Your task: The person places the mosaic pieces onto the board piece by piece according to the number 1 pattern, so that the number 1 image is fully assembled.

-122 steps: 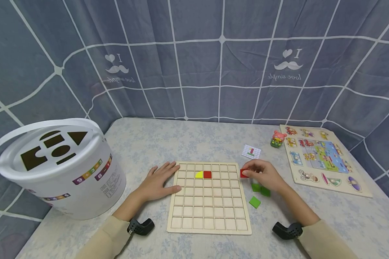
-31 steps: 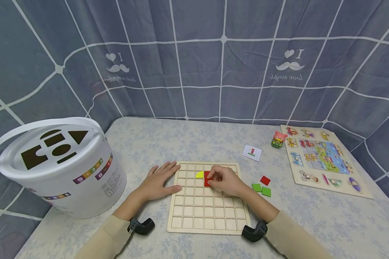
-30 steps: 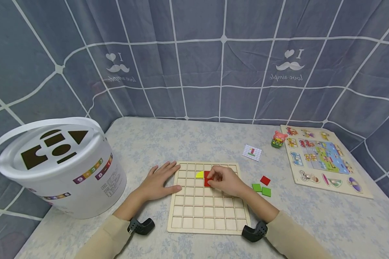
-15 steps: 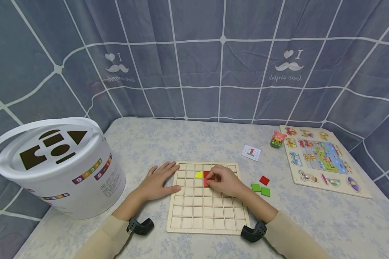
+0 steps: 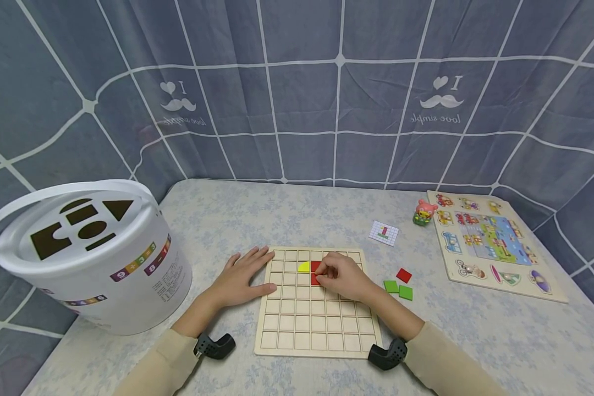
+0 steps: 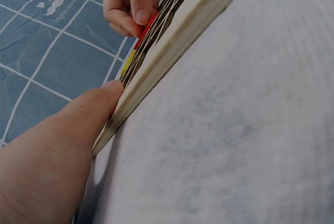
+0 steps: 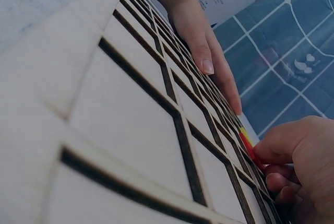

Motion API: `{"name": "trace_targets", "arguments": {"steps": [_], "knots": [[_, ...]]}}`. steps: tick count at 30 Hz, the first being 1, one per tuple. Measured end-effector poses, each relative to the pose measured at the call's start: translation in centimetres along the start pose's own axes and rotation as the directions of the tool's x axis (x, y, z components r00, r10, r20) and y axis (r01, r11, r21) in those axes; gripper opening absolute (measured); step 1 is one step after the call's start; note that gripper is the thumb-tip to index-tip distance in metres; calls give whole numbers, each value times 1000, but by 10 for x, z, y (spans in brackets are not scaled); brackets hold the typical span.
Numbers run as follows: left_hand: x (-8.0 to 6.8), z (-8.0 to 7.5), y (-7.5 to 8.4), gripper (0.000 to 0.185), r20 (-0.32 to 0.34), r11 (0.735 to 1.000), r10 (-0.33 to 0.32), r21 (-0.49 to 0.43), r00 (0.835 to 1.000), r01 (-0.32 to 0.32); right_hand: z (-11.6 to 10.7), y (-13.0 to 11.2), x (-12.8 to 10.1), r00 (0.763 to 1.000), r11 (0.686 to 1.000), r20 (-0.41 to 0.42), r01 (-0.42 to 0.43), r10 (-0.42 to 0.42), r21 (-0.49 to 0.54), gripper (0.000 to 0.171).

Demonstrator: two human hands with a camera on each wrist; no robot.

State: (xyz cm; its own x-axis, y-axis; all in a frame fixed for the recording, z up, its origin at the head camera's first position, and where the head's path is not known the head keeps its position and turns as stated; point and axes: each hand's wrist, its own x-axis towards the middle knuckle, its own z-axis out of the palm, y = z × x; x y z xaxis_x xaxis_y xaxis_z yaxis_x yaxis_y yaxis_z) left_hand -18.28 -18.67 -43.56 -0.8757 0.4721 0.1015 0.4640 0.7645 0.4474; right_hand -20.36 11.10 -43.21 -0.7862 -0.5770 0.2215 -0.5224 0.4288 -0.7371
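A wooden grid board (image 5: 287, 339) lies on the table. My left hand (image 5: 241, 280) rests on its left edge with fingers spread, the thumb (image 6: 96, 104) over the rim in the left wrist view. My right hand (image 5: 345, 276) is over the upper middle of the board, thumb and fingers curled together at a red square tile (image 5: 314, 279). That tile sits in the cell just below another red square tile (image 5: 315, 266). A yellow quarter-round tile (image 5: 304, 267) fills the cell left of the upper red one. In the right wrist view my fingertips partly hide the red tiles (image 7: 247, 145).
Right of the board lie a loose red tile (image 5: 403, 275) and two green tiles (image 5: 391, 286). Behind them are a pattern card (image 5: 383, 233), a pink-headed toy figure (image 5: 424, 212) and a picture puzzle board (image 5: 500, 247). A large white bucket (image 5: 94, 275) stands at left.
Since the oldest frame my right hand has carried a red tile leftward from beside the board into the grid. Over the last second it hovers in place; the tile's shade darkens slightly. My left hand stays put.
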Motion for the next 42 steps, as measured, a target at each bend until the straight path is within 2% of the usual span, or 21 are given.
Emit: {"name": "trace_targets", "arguments": {"steps": [7, 14, 26, 30, 36, 42], "knots": [[0, 0, 0, 79, -1, 1000, -1, -2, 1000, 1, 1, -2, 0, 999, 999, -11, -30, 30, 13, 3], [1, 0, 0, 79, -1, 1000, -2, 2, 1000, 2, -1, -4, -1, 996, 991, -27, -79, 82, 103, 6], [1, 0, 0, 79, -1, 1000, 3, 7, 1000, -3, -10, -1, -5, 995, 981, -21, -94, 99, 169, 4], [0, 0, 0, 79, -3, 1000, 2, 7, 1000, -2, -14, 4, -8, 995, 982, -29, -90, 96, 168, 3], [0, 0, 0, 79, 2, 1000, 0, 7, 1000, 0, -22, 6, -14, 988, 978, -42, -138, 146, 154, 3], [0, 0, 0, 79, 0, 1000, -1, 6, 1000, 1, -34, -8, -21, 980, 976, -63, -179, 187, 121, 4]]}}
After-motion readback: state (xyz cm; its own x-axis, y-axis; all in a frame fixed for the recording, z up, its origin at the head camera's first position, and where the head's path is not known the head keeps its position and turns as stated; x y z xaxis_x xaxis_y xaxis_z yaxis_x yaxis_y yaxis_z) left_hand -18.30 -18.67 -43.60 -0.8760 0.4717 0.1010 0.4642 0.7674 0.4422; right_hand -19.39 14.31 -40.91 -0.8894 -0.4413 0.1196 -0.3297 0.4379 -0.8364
